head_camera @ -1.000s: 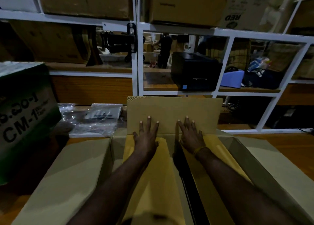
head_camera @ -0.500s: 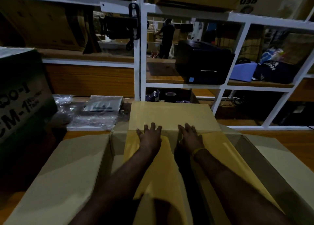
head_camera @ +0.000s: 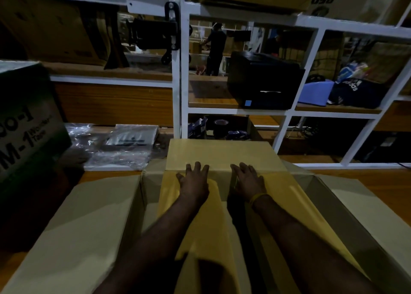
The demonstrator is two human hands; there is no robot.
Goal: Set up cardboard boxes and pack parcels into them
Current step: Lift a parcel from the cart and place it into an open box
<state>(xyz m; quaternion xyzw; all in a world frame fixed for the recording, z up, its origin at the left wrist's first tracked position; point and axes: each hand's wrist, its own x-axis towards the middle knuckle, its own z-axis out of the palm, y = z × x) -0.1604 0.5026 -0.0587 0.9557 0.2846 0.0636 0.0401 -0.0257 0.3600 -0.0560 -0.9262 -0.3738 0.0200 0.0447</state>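
We fold the box flaps down.
Far flap at twelve o'clock now lies lower; both hands, flat and grasping nothing, press it.

"adidas" on dark bag

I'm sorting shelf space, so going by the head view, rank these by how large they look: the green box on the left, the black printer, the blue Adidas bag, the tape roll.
1. green box, though nearness inflates it
2. black printer
3. blue Adidas bag
4. tape roll
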